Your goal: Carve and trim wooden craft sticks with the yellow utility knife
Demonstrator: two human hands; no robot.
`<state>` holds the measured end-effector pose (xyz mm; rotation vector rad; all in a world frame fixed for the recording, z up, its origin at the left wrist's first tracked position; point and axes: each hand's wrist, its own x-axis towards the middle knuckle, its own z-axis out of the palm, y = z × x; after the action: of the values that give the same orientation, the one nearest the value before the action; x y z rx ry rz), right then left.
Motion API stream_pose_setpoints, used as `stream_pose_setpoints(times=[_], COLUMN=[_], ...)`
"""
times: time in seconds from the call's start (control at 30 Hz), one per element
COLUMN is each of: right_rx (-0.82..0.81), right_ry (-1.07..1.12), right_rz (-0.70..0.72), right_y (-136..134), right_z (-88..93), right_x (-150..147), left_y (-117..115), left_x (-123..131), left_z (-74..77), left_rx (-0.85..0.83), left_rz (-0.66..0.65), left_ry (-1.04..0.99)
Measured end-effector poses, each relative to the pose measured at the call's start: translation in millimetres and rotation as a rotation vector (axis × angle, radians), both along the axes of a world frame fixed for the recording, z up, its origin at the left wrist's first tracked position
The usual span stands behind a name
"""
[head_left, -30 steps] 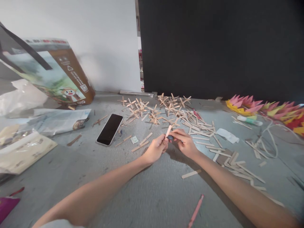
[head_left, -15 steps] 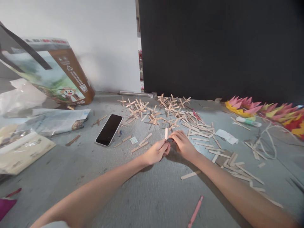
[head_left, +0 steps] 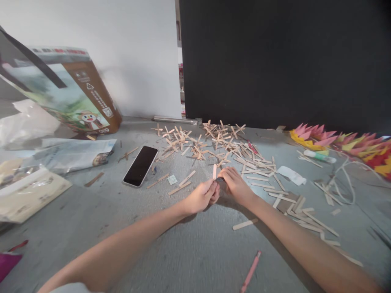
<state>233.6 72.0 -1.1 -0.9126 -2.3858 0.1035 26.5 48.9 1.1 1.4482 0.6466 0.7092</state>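
Note:
My left hand (head_left: 203,196) is closed on a wooden craft stick (head_left: 214,171), which points up out of the fingers. Right beside it, my right hand (head_left: 234,184) is closed in a pinch close to the stick. Something small and dark (head_left: 219,179) shows between the two hands; its kind is too small to tell. Beyond the hands lies a pile of crossed craft sticks (head_left: 198,151). A single loose stick (head_left: 245,224) rests under my right forearm's inner side. A pink pencil-like rod (head_left: 251,270) lies nearer to me.
A black phone (head_left: 140,167) lies left of the hands. Behind it stand a printed bag (head_left: 88,93) and plastic packets (head_left: 73,156). At the right are more loose sticks (head_left: 305,217), a white cable (head_left: 350,183), a glue-stick-like tube (head_left: 319,156) and coloured paper petals (head_left: 317,136).
Both hands stay almost in place. The stick and the fingers have shifted only slightly; my right hand still pinches near the stick.

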Motion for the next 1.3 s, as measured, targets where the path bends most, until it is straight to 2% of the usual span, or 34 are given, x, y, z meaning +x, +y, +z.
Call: stream_pose_setpoints(times=[0.17, 0.4, 0.6, 0.83, 1.03, 1.3], right_rx=[-0.01, -0.001, -0.009, -0.017, 0.019, 0.014], right_ry=[0.025, 0.063, 0.053, 0.05, 0.029, 0.051], right_rz=[0.028, 0.0, 0.033, 0.008, 0.017, -0.006], right_y=[-1.7, 1.2, -2.9, -1.1, -2.3, -1.9], right_z=[2.5, 1.7, 3.2, -1.3, 0.8, 2.0], right_x=[-1.9, -1.2, -2.1, 0.3, -1.6, -3.1], left_y=[-0.6, -2.7, -3.7, -4.6, -4.7, -6.9], left_x=[-1.1, 0.6, 0.6, 1.1, 1.9, 3.0], left_z=[3.7, 4.0, 7.1, 6.3, 5.6, 11.5], left_rx=[0.056, 0.078, 0.106, 0.108, 0.101, 0.077], left_rz=[0.006, 0.025, 0.007, 0.043, 0.023, 0.049], left_ry=[0.078, 0.001, 0.065, 0.021, 0.063, 0.039])
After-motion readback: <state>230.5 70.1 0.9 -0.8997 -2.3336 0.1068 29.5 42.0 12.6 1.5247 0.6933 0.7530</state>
